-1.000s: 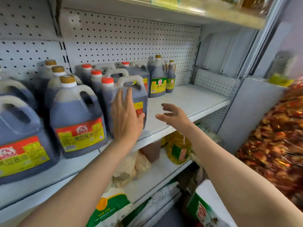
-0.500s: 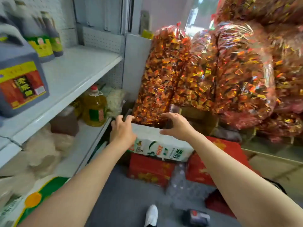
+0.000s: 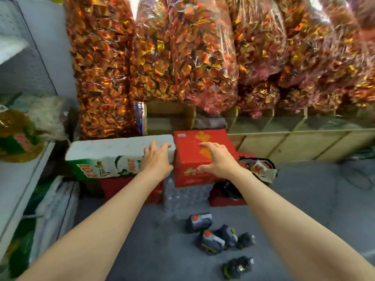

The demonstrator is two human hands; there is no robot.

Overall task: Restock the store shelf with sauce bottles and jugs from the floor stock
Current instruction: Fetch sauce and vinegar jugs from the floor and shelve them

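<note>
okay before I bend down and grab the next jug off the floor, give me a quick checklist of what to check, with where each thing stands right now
1. Left hand free: ok, fingers spread, holding nothing, in front of the white and green box.
2. Right hand free: ok, open in front of the red box.
3. Stock left on the floor: ok, dark jugs and smaller bottles stand on the grey floor between the forearms.
4. Path down to them: ok, nothing lies between hands and jugs.
5. Caps closed: cannot tell, picture is blurred.
6. Room on the shelf: cannot tell, only an edge of the shelf shows.
</note>
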